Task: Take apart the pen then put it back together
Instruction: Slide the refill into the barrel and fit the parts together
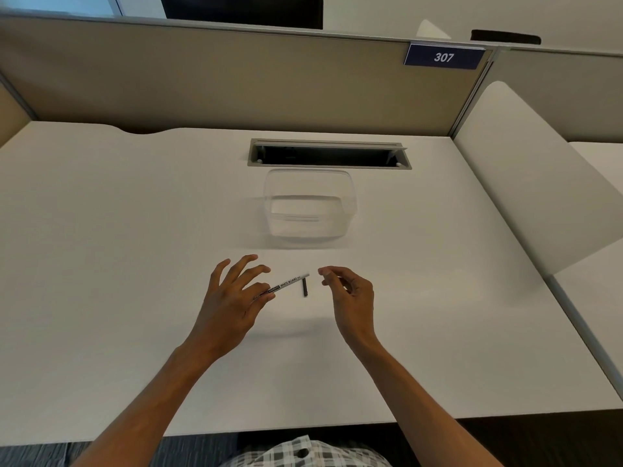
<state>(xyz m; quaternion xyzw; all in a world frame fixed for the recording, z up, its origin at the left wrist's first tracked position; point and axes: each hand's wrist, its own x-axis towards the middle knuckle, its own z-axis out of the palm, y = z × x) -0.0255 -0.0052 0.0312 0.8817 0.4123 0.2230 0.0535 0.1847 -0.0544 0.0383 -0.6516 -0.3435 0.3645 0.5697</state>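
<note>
My left hand [232,294] pinches the lower end of a white whiteboard marker barrel [290,282] between thumb and index finger, the other fingers spread. The barrel slants up to the right, a little above the white desk [135,247]. Just below its free end, a small black pen part [305,287] lies on the desk. My right hand [349,291] hovers to the right of the barrel's tip, not touching it. Its thumb and index fingertips are pinched close together and its other fingers are curled; I cannot tell whether something small sits between them.
A clear plastic container [308,205] stands on the desk beyond the hands. Behind it is an open cable slot [328,154]. A beige partition [219,79] with a "307" sign [444,56] closes the back; a white divider [526,170] bounds the right.
</note>
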